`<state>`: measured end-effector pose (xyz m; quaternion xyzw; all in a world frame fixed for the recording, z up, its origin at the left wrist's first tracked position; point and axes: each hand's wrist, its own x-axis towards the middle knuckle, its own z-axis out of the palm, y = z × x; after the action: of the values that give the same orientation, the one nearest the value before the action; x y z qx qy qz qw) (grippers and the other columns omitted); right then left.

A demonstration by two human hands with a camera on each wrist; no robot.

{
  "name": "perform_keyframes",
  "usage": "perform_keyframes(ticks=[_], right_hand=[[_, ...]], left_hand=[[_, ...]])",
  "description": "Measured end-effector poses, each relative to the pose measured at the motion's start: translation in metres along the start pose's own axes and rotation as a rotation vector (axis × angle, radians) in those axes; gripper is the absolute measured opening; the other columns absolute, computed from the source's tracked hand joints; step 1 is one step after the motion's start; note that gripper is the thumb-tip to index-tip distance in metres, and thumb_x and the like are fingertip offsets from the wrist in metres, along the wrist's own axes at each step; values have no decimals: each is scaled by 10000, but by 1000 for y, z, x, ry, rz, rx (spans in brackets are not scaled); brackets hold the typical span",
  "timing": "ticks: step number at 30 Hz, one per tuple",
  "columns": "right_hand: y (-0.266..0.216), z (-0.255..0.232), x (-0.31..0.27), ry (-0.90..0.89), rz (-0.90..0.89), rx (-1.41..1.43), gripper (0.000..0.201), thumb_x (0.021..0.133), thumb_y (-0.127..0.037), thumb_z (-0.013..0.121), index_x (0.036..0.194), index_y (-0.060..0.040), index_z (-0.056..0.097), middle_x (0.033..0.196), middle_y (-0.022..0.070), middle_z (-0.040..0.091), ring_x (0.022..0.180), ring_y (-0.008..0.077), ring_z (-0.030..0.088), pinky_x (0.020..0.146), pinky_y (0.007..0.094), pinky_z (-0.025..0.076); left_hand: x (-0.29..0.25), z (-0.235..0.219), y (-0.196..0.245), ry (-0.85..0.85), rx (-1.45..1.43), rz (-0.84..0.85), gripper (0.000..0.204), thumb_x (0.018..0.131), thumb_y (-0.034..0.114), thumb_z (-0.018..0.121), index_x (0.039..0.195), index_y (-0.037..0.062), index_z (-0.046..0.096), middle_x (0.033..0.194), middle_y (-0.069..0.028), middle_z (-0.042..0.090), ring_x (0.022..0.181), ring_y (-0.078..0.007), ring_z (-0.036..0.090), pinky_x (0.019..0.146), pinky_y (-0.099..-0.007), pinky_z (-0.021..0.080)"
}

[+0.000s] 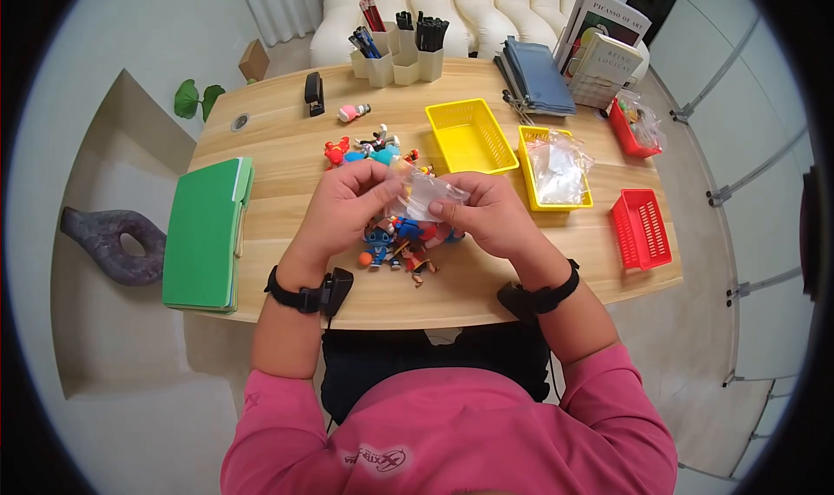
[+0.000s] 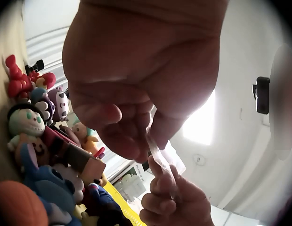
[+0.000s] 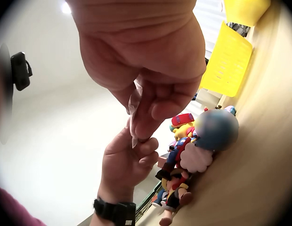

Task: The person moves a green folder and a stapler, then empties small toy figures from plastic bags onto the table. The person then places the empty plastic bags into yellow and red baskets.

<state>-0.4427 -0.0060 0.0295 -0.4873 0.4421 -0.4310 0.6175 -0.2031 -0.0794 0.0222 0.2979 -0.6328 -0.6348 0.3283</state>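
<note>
Both hands are close together above the figurine pile [image 1: 378, 244], pinching one clear plastic bag [image 1: 420, 199] between them; the left hand [image 1: 352, 201] grips its left side between thumb and fingers; the right hand [image 1: 489, 211] grips its right side the same way.

Beyond the pile and to its right sits a yellow slotted basket [image 1: 473, 137]; nearer, right of the pile, a second yellow basket [image 1: 556, 206] holds clear plastic bags [image 1: 559, 172]; well to the pile's right stand a red slotted basket [image 1: 643, 231] and, farther back, another red basket [image 1: 623, 133] with clear bags of colourful small items [image 1: 641, 123]; beyond the pile, pale hexagonal pen cups [image 1: 380, 72] hold red, blue and black pens [image 1: 430, 34].

The pinched bag is small, transparent, creased and shiny; it looks thin edge-on in both wrist views.
</note>
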Motion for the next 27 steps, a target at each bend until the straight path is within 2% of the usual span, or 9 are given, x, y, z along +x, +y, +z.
perform_keyframes(ticks=[4,6,9,11,14,19,21,23,27], right_hand=[[6,-2,1,-79,-70,-27,369,986,-117,756,1307,36,658,1052,93,760,889,121,734,771,279,598],[6,-2,0,-117,-113,-106,389,982,-126,764,1313,44,649,1058,95,758,901,115,729,793,282,595],[8,-3,3,-50,-9,69,333,978,-145,775,1248,31,692,1018,75,762,866,98,708,774,280,579],[13,-8,6,7,3,-133,255,978,-178,778,1144,11,738,903,30,743,773,63,653,683,251,534],[10,-9,6,103,-49,-130,203,986,-195,769,1059,-5,759,802,-12,700,679,41,584,598,228,465],[14,-14,10,189,-71,-86,178,990,-179,755,1056,-14,750,772,-25,671,631,42,561,554,221,440],[15,-12,10,192,-61,-74,172,985,-166,757,1066,-15,743,779,-19,679,637,46,584,552,221,451],[15,-8,9,163,-116,3,184,974,-156,767,1086,-19,718,813,1,700,679,53,638,568,216,479],[17,-10,8,112,-78,58,190,968,-145,771,1095,-25,696,867,20,725,710,68,677,584,213,504]], left_hand=[[1,10,0,112,-130,-73,118,1035,138,695,1080,31,677,882,24,678,755,-33,611,679,-202,492],[1,8,-3,61,-2,-29,114,1027,125,702,1088,31,678,881,29,680,764,-26,614,688,-196,496],[-1,6,-3,-14,147,19,132,1011,108,721,1109,32,676,884,35,684,772,-17,613,698,-190,500],[-1,7,-2,-39,166,24,151,1003,103,733,1122,33,673,887,36,687,770,-14,609,700,-190,501],[1,9,-4,-19,67,29,160,992,97,750,1117,30,677,880,33,688,751,-15,590,683,-196,488],[11,5,-11,345,16,177,181,1016,160,739,1124,26,680,874,21,689,697,-11,562,638,-174,453],[9,2,-12,337,-51,179,212,1019,189,739,1143,26,682,878,13,688,681,-5,537,616,-162,428],[4,-4,-12,95,-52,95,238,1001,155,758,1157,-5,676,982,-20,714,839,-97,678,770,-240,555],[3,14,-16,29,56,33,207,1000,172,758,1124,17,699,940,9,713,825,-39,637,737,-211,530]])
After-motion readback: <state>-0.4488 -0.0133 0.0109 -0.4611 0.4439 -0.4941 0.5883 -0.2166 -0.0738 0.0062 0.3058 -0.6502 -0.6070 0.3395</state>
